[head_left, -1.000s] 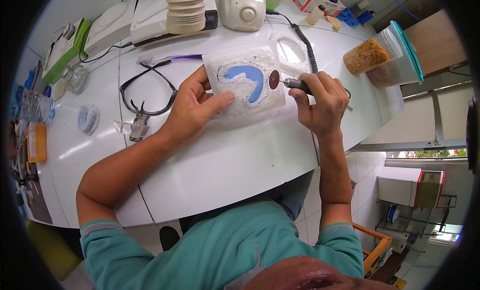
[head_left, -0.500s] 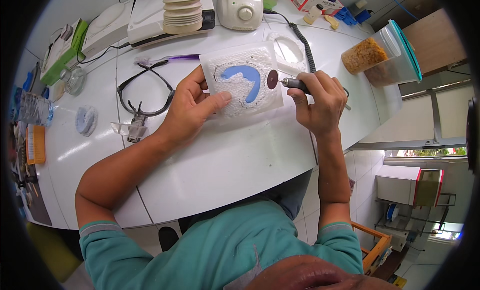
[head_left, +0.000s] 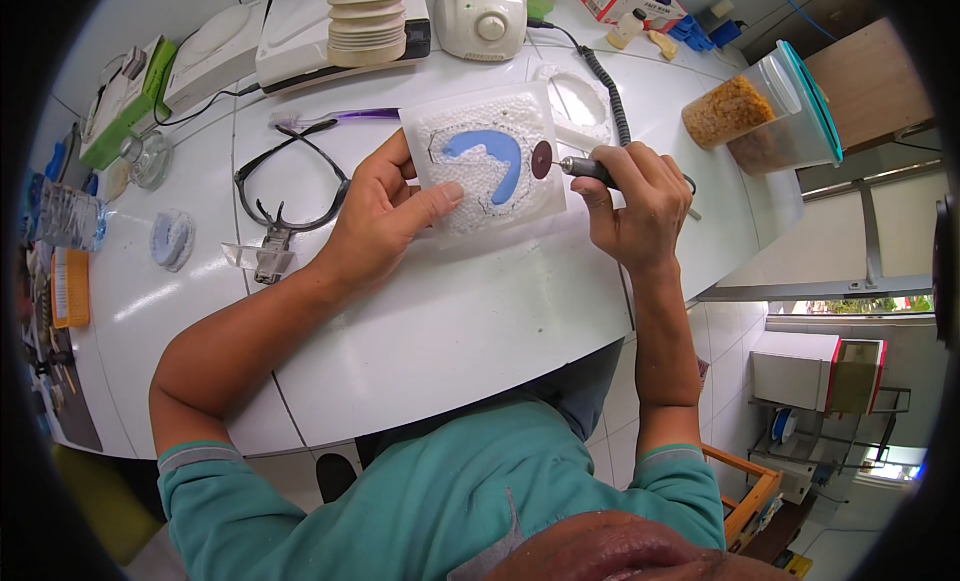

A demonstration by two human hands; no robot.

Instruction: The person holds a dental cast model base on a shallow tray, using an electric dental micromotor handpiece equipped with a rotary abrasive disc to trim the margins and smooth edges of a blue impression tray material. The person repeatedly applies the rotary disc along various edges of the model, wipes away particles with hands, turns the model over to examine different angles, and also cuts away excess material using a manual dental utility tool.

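Above the white table, my left hand [head_left: 392, 196] grips the lower left of a square, translucent plastic sheet [head_left: 432, 171], thumb on top and fingers behind. The sheet is formed over bumpy white beads, with a blue horseshoe-shaped piece [head_left: 508, 159] in its middle and a dark drawn line around that. My right hand [head_left: 642, 196] is closed around a dark rotary handpiece [head_left: 588, 169]. A thin shank on its tip carries a dark red-brown cutting disc [head_left: 542, 161], which overlaps the sheet's right side. Whether the disc touches the plastic I cannot tell.
Black magnifying glasses [head_left: 290, 224] and a purple-handled toothbrush [head_left: 350, 115] lie left of the sheet. A coiled cord [head_left: 603, 76] runs from the white control unit [head_left: 480, 21]. Clear tubs [head_left: 790, 106] stand at right, a small beaded blue-white piece [head_left: 172, 241] at far left.
My right hand has shifted slightly left, bringing the disc a little further over the sheet's right side. My left hand and the sheet stay almost still.
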